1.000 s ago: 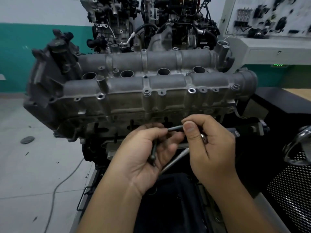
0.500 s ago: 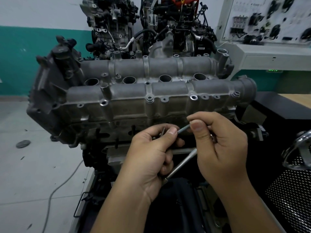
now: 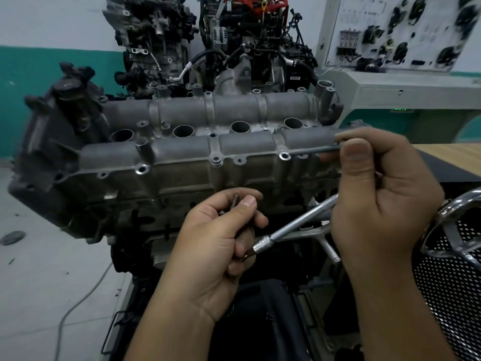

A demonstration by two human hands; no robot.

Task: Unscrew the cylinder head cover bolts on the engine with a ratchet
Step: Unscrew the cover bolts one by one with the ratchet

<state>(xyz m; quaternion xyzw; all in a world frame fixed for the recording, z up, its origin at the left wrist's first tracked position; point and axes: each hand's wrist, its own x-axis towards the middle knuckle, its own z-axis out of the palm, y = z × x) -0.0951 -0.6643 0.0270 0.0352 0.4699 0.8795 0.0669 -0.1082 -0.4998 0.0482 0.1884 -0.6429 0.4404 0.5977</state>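
Note:
The grey cylinder head cover (image 3: pixel 182 152) lies across the engine, with open bolt holes (image 3: pixel 284 156) along its near flange and one bolt head (image 3: pixel 216 160) still seated. My left hand (image 3: pixel 221 235) sits below the cover and grips loose bolts (image 3: pixel 235 201) that stick up past the thumb. My right hand (image 3: pixel 377 199) pinches a long bolt (image 3: pixel 312 150) between thumb and forefinger, its tip close to the flange. The same hand holds the ratchet's silver shaft (image 3: pixel 294 225) in its palm. The shaft's socket end (image 3: pixel 260 247) touches my left fingers.
A second engine (image 3: pixel 234 48) stands right behind. A white component board (image 3: pixel 403 29) is at the back right, over a grey console. A perforated metal chair (image 3: pixel 455 256) crowds my right wrist. A wooden tabletop (image 3: pixel 455 155) lies beyond it and a cable (image 3: pixel 78 303) trails on the floor.
My right hand has risen up and to the right, drawing the long bolt away from my left hand to the cover's flange. The left hand stays low, holding its bolts.

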